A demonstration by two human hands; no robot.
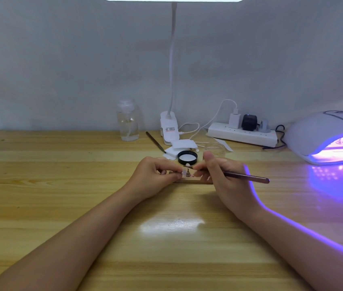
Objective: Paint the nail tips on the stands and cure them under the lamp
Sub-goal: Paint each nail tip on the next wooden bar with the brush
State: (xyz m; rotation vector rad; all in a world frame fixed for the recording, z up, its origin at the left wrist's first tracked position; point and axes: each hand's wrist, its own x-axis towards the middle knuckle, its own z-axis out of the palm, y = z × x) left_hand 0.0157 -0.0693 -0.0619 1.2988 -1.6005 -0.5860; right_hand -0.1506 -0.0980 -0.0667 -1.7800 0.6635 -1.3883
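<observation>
**A:** Mid-painting by the look of it; left hand [155,175] pinching a small nail stand [187,172] at the middle of the wooden table [61,196], fingertips curled round it; right hand [223,173] gripping a thin brush [244,176] pen-style, bristle end touching or just beside the pale nail tip [188,165] on top; too small to tell which.

**B:** Any sign of finished ones?

**A:** Curing lamp [323,135] at the right already lit purple, with what seem to be a couple of stands [342,141] inside; probably one batch curing; blurry though, so only a guess.

**B:** And left to do?

**A:** Finishing this tip, then into the lamp; can't see how many more wait. Open black-rimmed jar lid [187,157] just behind the hands, likely the gel; spare brush [155,142], clear bottle [127,120], clip lamp [169,127] and power strip [242,134] further back.
</observation>
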